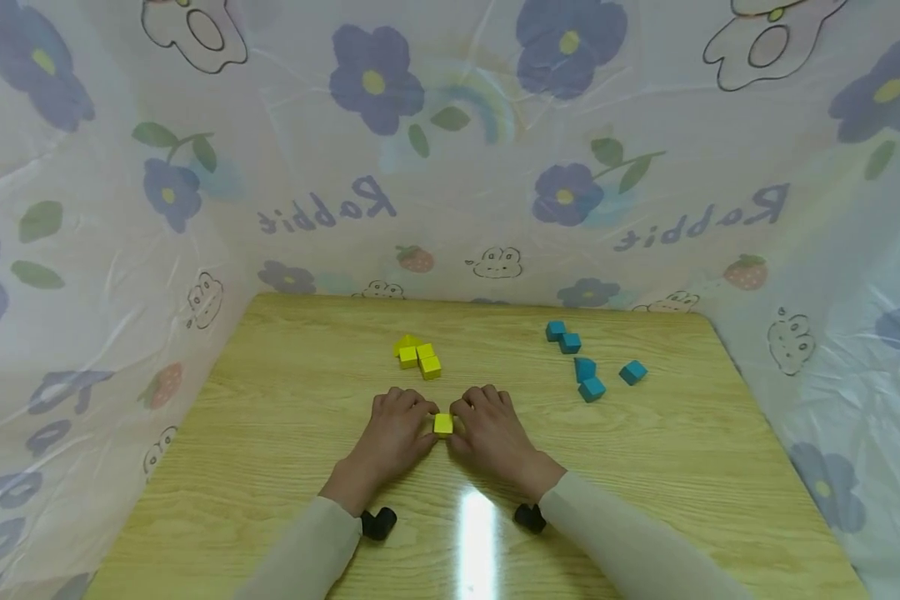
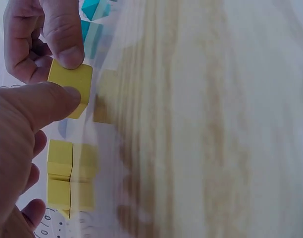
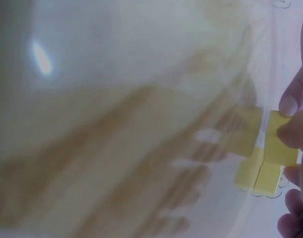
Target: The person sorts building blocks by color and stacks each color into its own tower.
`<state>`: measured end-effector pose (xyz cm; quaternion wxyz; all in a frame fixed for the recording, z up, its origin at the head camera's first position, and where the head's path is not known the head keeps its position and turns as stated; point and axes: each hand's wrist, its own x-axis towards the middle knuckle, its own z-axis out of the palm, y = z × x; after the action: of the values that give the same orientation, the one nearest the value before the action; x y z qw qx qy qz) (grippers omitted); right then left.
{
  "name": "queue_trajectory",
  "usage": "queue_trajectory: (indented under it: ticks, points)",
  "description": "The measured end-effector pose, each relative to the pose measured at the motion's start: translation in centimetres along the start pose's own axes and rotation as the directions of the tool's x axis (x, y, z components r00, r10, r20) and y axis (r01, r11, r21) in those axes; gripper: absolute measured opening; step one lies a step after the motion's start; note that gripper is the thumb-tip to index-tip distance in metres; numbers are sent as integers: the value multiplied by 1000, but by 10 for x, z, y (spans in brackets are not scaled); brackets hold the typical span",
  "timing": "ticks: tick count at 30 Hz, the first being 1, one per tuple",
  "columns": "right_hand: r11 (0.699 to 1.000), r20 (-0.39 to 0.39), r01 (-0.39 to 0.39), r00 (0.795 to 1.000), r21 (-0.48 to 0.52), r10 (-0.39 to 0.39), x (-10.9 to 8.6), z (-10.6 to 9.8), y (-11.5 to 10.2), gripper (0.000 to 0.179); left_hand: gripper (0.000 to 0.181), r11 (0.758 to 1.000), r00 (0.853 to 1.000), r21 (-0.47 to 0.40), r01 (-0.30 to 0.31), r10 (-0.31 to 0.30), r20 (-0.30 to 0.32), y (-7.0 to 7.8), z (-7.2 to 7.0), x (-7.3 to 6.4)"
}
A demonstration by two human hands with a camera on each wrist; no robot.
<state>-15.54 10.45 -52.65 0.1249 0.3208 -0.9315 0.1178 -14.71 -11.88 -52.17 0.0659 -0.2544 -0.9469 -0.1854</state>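
Note:
Near the middle of the table, a small yellow cube (image 1: 443, 425) sits between both hands. On its left, my left hand (image 1: 397, 429) pinches it, the thumb (image 2: 57, 101) lying across one face. From the right side my right hand (image 1: 491, 429) grips the same cube; its thumb (image 2: 67, 49) presses the edge in the left wrist view. The remaining fingers of both hands are bent. Beyond the hands is a group of yellow blocks (image 1: 420, 358), with several cubes and a pointed piece. Whether the pinched cube touches the table is hard to tell.
Several blue blocks (image 1: 592, 388) are scattered at the right back of the wood-grain table (image 1: 285, 467), a curved or pointed one among them. A patterned cloth (image 1: 450, 183) hangs around the back and sides. Black wrist devices (image 1: 378, 523) sit under the sleeves.

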Motion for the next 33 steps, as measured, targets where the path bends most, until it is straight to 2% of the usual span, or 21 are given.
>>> queue_trajectory:
  ticks: [6,11,18,28,33]
  points:
    - [1000,5,9,1000,-18,-8,-2,3,2,26,36,996,1000,88,-23,22,2,1,1,1]
    - [999,5,8,1000,-42,-7,0,4,2,28,38,992,1000,124,-27,26,10,0,0,2]
    - [999,10,2,1000,-37,-1,1,4,1,27,39,995,999,98,-32,30,23,-5,1,4]
    - [1000,26,-5,1000,-27,6,2,2,0,25,37,995,997,58,-81,80,24,-12,1,6]
    - [999,35,-11,999,-34,12,3,2,0,26,36,995,996,48,-85,83,31,-14,3,7]
